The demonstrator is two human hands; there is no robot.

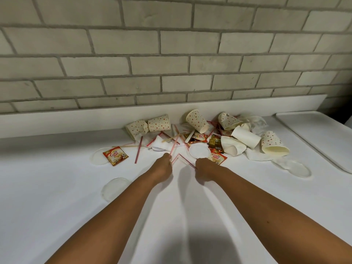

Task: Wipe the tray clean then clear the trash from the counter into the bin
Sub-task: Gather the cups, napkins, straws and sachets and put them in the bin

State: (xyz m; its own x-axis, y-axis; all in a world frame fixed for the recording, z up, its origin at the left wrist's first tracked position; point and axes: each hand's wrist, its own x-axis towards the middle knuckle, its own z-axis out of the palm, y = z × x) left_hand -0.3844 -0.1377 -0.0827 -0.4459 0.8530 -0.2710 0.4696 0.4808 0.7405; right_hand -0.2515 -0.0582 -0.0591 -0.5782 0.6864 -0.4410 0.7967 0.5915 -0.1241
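both bare forearms reach out over the white counter [57, 187], fists close together at the near edge of the trash. left hand [162, 166] has its fingers curled, pinching red-striped straws [174, 146] that slant up and away from it. right hand [207, 168] is curled too, gripping one end of a bent straw [183, 158]. the other end meets the left hand, so the kink stands between the two fists.

readable print: "coffee mate" on a red-and-white sachet [115, 155] lying left of the left hand, its far edge over a clear lid [98, 158]. the same words show on a second sachet [217, 158], just beyond the right hand. a brown sachet [215, 142] behind that one carries writing too small to read.

a white lid [199, 151] sits just past the right hand. farther back, near the wall [171, 54], lie tipped dotted cups [159, 122], a plain cup [245, 138] on its side, wooden stirrers [171, 139] and more straws.

tray [314, 134], white, lies flat at the counter's far right, beyond the pile. it is well apart from both hands and nearer the right one.
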